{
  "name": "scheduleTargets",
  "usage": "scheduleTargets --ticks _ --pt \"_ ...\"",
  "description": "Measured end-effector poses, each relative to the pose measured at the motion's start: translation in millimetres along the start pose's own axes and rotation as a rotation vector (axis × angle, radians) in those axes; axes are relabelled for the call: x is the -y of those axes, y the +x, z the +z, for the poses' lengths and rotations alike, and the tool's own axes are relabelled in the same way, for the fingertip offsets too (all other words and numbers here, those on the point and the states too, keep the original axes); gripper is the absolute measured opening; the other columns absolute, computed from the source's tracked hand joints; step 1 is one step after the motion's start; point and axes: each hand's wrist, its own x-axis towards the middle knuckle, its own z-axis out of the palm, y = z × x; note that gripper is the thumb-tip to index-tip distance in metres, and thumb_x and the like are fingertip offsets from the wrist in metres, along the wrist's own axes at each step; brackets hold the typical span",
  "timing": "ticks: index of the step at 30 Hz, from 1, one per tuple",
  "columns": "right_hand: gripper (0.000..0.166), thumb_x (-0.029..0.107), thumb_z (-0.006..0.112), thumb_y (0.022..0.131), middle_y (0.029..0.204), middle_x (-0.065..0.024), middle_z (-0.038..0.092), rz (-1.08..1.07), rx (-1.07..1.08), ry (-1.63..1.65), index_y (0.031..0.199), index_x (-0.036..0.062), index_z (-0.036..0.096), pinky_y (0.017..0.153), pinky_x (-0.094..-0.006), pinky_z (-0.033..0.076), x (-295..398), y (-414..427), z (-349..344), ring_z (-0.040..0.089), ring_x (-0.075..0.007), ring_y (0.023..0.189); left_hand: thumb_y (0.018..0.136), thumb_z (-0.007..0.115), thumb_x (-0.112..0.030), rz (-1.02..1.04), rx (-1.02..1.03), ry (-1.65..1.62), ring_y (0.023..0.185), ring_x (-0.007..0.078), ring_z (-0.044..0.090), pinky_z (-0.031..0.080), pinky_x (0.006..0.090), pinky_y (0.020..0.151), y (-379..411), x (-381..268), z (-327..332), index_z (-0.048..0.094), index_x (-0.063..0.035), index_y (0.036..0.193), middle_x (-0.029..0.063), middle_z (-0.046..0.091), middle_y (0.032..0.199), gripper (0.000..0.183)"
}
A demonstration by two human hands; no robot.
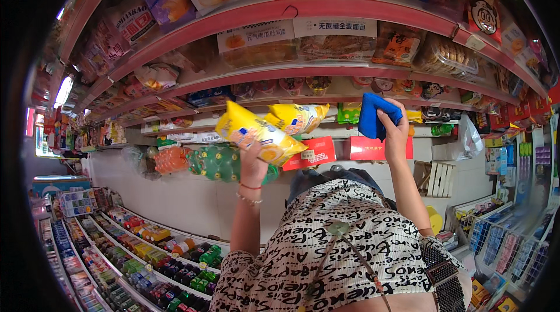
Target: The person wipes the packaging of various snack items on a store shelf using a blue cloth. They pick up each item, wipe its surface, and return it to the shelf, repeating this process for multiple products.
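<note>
My left hand (253, 165) grips a yellow snack bag (258, 134) by its lower side, in front of the lower shelves. Just behind it is a second yellow bag (298, 117); whether my fingers also hold that one is hidden. In my right hand (392, 121) is a folded blue cloth (374, 116), pinched between thumb and fingers near the shelf edge. A green packet (348, 113) lies on the shelf left of the cloth. Below the hands, two red boxes, one at the left (311, 152) and one at the right (363, 148), stand low by the shelf.
Red-edged shelves (332, 8) with packaged bread and snacks curve across the top. Shrink-wrapped green bottles (213, 162) and orange bottles (171, 160) stand on the tiled floor (144, 200). Drink racks (175, 264) fill the lower left. A white slatted crate (441, 180) and wire basket (503, 242) are at right.
</note>
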Motion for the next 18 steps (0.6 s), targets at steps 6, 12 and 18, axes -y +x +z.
scheduleTargets --ticks 6,12,18 --pt "0.029 0.008 0.068 0.087 0.105 -0.0027 0.063 0.023 -0.095 -0.095 0.115 0.0061 0.059 0.084 -0.0253 0.047 -6.3 -9.6 -14.9 0.058 -0.0102 0.094 0.09 0.068 -0.033 -0.227 -0.098 -0.286 0.122 0.026 0.053 0.041 0.045 0.106 46.6 77.3 -52.3 0.049 -0.0071 0.132 0.0074 0.056 0.13 0.052" --pt "0.03 0.008 0.067 0.088 0.107 -0.0031 0.062 0.01 -0.186 -0.154 0.116 0.0046 0.059 0.088 -0.0253 0.045 1.1 -24.5 -36.7 0.058 -0.0105 0.097 0.09 0.066 -0.041 -0.118 -0.269 -0.375 0.119 0.0258 0.056 0.044 0.0447 0.104 118.7 128.5 -56.6 0.054 -0.0089 0.128 0.0077 0.059 0.127 0.05" --pt "0.031 0.006 0.066 0.087 0.108 -0.0034 0.062 0.034 -0.305 -0.19 0.117 0.0036 0.059 0.088 -0.0247 0.044 6.1 -40.9 -65.6 0.057 -0.0102 0.097 0.09 0.065 -0.043 -0.08 -0.258 -0.433 0.115 0.0249 0.058 0.045 0.0441 0.102 191.0 148.1 -56.4 0.059 -0.0119 0.122 0.0049 0.063 0.124 0.046"
